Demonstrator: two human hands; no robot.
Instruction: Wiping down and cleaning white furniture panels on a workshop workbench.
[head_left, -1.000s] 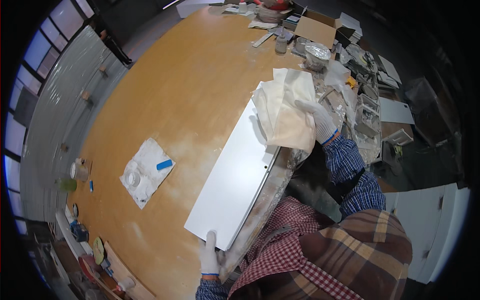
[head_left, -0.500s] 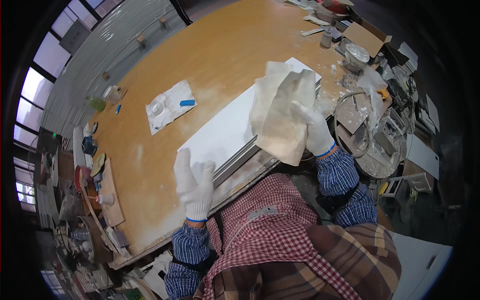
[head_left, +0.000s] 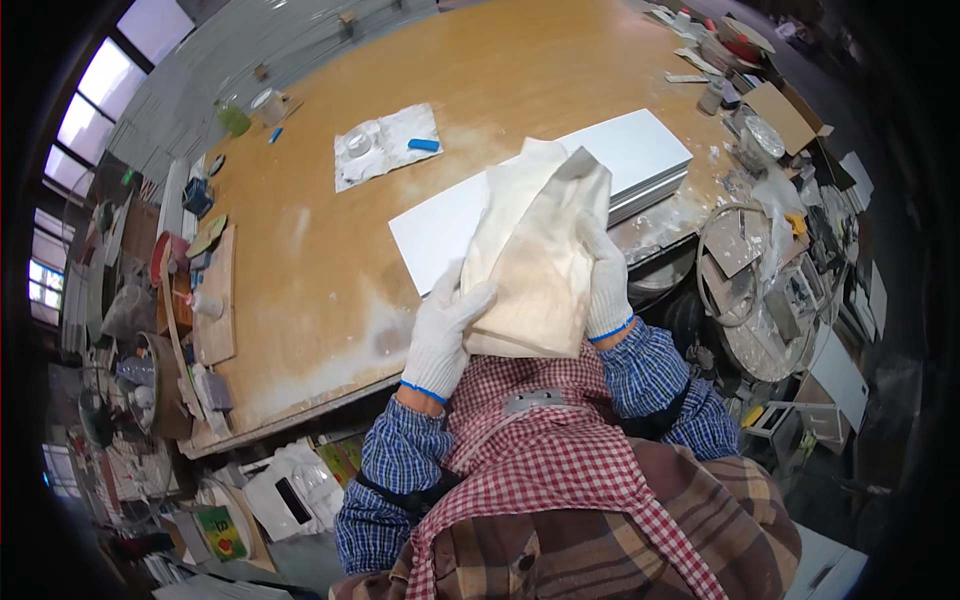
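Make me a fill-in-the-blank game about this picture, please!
The left hand and right hand both wear white ____.
The cream cloth is held at its left side by the ____ hand.
The stack of boards has a top coloured ____.
On the white sheet, the small block is coloured ____.

Missing words: gloves; left; white; blue.

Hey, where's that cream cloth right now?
In the head view, the cream cloth is near the centre, held between the left hand and the right hand, hiding part of the stacked white panels on the table.
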